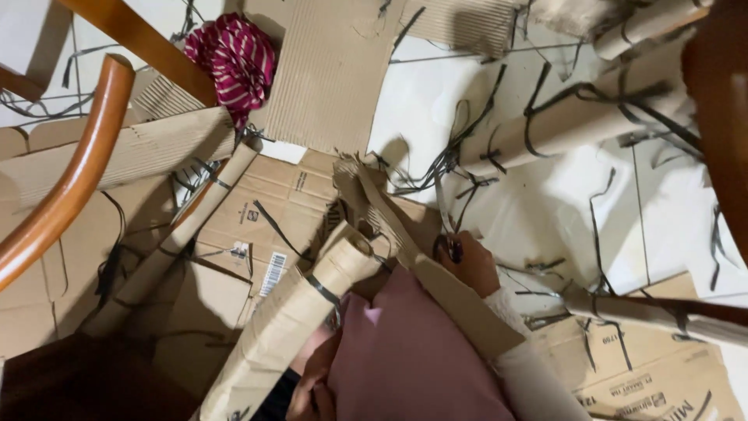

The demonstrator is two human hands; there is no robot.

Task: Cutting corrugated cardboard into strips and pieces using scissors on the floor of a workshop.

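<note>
The right hand (471, 265) grips dark-handled scissors (450, 248) against a long cardboard strip (405, 242), partly cut. The left hand (312, 386), below the strip, closes around a rolled cardboard tube (288, 320). Beyond the strip, several bound rolls (576, 117) already lie on the floor.

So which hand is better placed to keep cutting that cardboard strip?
Probably the right hand: it grips the scissors against the cardboard strip. The left hand sits low beside the cardboard roll.

Right hand (472, 265) curled shut, fingers gripping — left hand (312, 386) low, partly hidden
</note>
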